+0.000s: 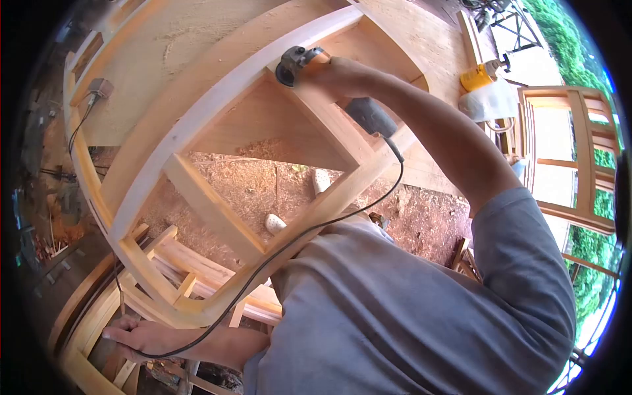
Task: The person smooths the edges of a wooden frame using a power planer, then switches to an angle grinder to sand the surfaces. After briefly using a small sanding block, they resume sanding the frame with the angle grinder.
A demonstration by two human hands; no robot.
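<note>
My right hand (326, 78) is wrapped round the front of an angle grinder (370, 117), whose grey body and cable trail behind it. The grinder's disc end rests at the curved rail of a wooden frame (217, 97), where a crosspiece (329, 125) joins it. At the lower left, my left hand (131, 334) is beside other wooden frame parts, its fingers curled; what they hold, if anything, is too small to tell. The black cable (283, 247) runs across the frame and over my left forearm.
A yellow bottle (479, 76) stands at the upper right near a whitish plastic container (490, 102). A power socket box (101, 87) sits on the left rail. Wood shavings cover the ground (230, 191). More wooden frames (578, 151) stand at the right.
</note>
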